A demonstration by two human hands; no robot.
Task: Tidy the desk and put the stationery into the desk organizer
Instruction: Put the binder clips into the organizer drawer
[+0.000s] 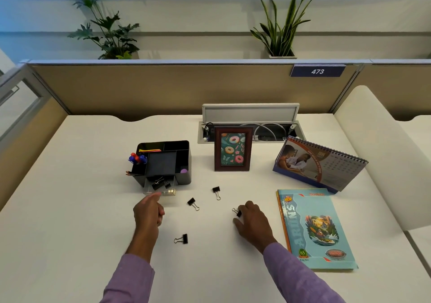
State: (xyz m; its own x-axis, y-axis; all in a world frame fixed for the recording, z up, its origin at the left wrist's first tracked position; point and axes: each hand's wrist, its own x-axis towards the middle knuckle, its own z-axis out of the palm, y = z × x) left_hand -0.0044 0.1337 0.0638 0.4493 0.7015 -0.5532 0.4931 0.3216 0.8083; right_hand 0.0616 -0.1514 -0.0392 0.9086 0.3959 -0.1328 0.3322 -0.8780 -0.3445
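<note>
— While you're standing there, where is the clip he's on?

— Under his right hand (pixel 250 218), about mid-desk. It's a black binder clip (pixel 237 212), and his fingers curl down over it, with the wire loop poking out to the left of them. It looks pinched, still down at the desk (pixel 70 209) surface.

— And the other hand?

— His left hand (pixel 149 210) is at the clear drawer (pixel 161 189) pulled out from the bottom of the black organizer (pixel 184 162). The thumb reaches to the drawer's front edge and the other fingers are curled in; I can't tell whether he is actually gripping the edge. A few clips (pixel 158 183) lie in the drawer.

— Any more loose?

— Three. One clip (pixel 216 190) lies below the picture frame (pixel 233 148), another clip (pixel 191 202) lies left of that, and a third clip (pixel 183 239) sits nearest him, between his forearms.

— What's in the organizer?

— Blue and red pens (pixel 137 158) at its left, yellow and pink sticky notes (pixel 150 150) at the back, something purple (pixel 184 170) in the right slot.

— And beyond?

— A blue notebook (pixel 319 230) lies flat to the right of his hand, a desk calendar (pixel 319 162) stands behind it, and an open cable hatch (pixel 250 125) is behind the frame. Two plants (pixel 279 29) stand above the partition (pixel 163 88), which carries a sign (pixel 317 71) reading 473.
</note>
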